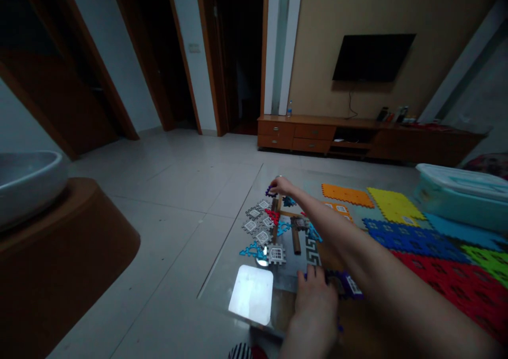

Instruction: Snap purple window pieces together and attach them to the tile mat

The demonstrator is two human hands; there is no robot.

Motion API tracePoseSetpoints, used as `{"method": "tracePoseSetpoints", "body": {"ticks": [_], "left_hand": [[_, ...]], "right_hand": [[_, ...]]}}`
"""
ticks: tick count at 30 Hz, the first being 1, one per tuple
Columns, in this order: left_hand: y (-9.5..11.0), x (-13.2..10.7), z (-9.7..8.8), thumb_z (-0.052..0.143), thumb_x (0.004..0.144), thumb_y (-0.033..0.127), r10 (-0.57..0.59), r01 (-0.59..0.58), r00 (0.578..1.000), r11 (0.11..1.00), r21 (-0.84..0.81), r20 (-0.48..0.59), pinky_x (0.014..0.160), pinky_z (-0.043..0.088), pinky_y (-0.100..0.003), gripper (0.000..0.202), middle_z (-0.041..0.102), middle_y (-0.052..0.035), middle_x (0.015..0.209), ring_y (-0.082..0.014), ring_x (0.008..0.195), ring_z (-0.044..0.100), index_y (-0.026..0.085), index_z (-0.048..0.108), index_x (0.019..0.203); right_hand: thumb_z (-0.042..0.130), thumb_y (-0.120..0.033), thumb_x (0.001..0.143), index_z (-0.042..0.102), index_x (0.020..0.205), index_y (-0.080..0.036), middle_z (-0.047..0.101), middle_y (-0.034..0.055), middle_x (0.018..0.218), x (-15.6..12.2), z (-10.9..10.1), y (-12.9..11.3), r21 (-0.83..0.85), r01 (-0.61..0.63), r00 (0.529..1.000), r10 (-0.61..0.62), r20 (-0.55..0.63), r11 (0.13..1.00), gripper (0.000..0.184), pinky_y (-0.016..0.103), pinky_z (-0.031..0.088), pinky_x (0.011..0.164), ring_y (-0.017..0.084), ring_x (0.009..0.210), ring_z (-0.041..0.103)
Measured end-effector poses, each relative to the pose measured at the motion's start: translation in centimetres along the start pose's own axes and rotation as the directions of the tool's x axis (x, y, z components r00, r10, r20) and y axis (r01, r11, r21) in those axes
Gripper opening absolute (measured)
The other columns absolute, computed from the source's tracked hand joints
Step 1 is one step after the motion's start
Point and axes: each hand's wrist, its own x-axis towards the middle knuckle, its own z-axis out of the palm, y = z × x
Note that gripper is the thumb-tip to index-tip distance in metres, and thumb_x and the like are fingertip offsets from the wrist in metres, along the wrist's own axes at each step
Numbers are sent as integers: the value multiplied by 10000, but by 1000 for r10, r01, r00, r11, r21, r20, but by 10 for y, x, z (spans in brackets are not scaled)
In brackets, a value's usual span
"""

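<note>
My right hand (282, 185) is pinching a small dark purple interlocking piece (270, 191) in its fingertips, just beyond a cluster of grey notched tiles (257, 224) with white window panes. My left hand (313, 301) has its fingers against a purple notched panel (345, 285) with a white window insert, sitting near the glass tabletop's (238, 295) near edge. Can't confirm a firm grip on that panel from this view.

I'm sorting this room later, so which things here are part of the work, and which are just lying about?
In use: right hand on a purple foam piece; left hand on a purple window piece; grey window pieces; wooden sticks.
Lying about: orange mat; yellow mat; red mat; plastic tub; wall TV.
</note>
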Motion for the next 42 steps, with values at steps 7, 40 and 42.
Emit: {"method": "tracePoseSetpoints", "body": {"ticks": [7, 40, 42], "left_hand": [[-5, -4, 1, 853, 552, 359, -18, 19, 996, 1000, 15, -88, 1006, 389, -514, 791, 492, -155, 1328, -355, 1243, 431, 219, 533, 1262], [-16, 2, -3, 847, 542, 244, 18, -26, 994, 997, -66, -109, 1109, 313, -440, 898, 401, -167, 1461, -319, 1352, 357, 161, 461, 1348], [-16, 2, -2, 852, 532, 240, 15, -22, 994, 998, -66, -106, 1115, 306, -432, 911, 393, -173, 1465, -317, 1359, 345, 153, 458, 1349]], "right_hand": [[549, -343, 932, 558, 1195, -167, 579, 87, 1188, -40, -40, -24, 32, 3, 998, -5, 60, 999, 316, 402, 529, 829, 199, 983, 599], [701, -171, 765, 623, 1023, -178, 568, 90, 1064, -252, -17, 50, -351, 92, 993, -60, 100, 932, 270, 344, 432, 816, 215, 954, 511], [689, -135, 758, 625, 1037, -177, 566, 91, 1073, -255, -16, 49, -351, 98, 993, -67, 100, 931, 290, 344, 431, 828, 216, 971, 509]]}}
